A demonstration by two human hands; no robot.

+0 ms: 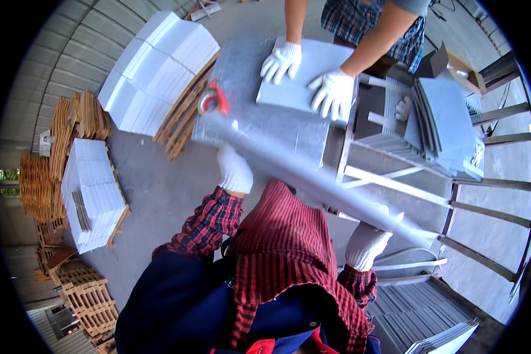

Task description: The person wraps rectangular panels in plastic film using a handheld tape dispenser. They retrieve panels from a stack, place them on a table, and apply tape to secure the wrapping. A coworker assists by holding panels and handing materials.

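A long, flat grey panel (301, 171), smeared by motion and tilted nearly edge-on, stretches slantwise in front of me. My left hand (235, 169), in a white knit glove, grips it near its left end; the fingertips are partly behind it. Toward the right end, my right hand (367, 242), gloved too, has hold of the same panel. Beyond it stands a worktable with a grey top (236, 68). On that top lies a light grey sheet (307, 74), with a co-worker's two gloved hands (305, 76) resting flat on it.
A red tape dispenser (213, 98) sits at the table's left edge. White stacks (159, 65) on wooden pallets stand left, beside piled pallets (82, 298). Grey sheets (454, 118) fill a stand at right, near a metal frame (489, 206). More grey panels (419, 312) are stacked near my right side.
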